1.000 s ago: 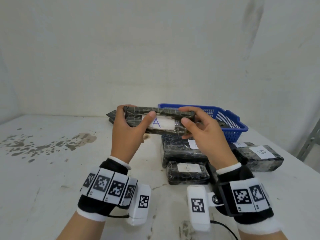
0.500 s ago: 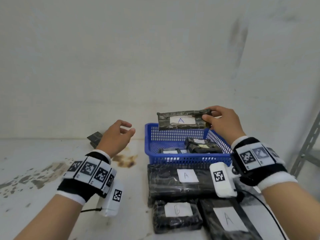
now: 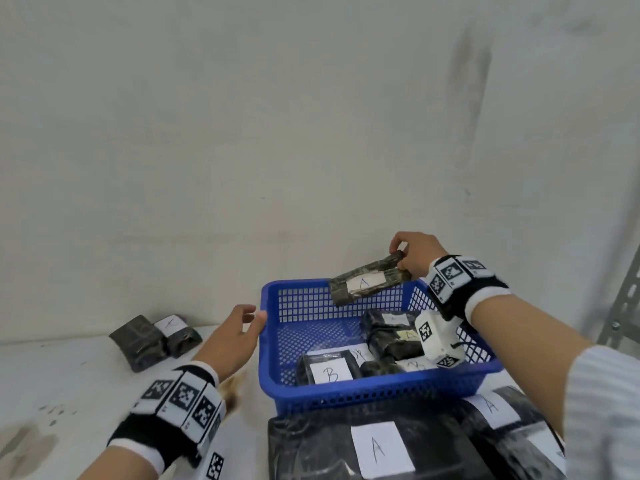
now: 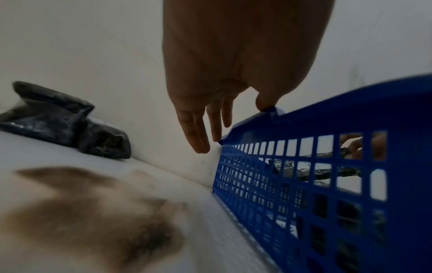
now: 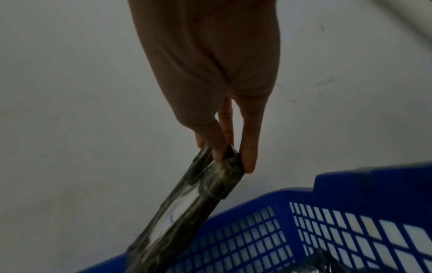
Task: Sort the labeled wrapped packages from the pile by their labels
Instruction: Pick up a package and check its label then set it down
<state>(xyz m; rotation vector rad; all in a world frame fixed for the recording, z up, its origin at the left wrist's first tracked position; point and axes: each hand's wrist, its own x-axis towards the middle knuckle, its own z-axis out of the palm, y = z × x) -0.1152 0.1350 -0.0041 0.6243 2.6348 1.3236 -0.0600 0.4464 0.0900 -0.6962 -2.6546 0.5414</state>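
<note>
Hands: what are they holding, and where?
The right hand pinches the A package by its end. The left hand holds nothing; its thumb touches the basket rim.

- A second ago both hands held the A-labelled package (image 3: 369, 281) up together; now only the right hand (image 3: 417, 254) pinches its end.
- The package has tilted, its free end dipping over the blue basket (image 3: 346, 389).
- The left hand (image 3: 232, 337) has let go and its thumb seems to touch the basket's rim.
</note>
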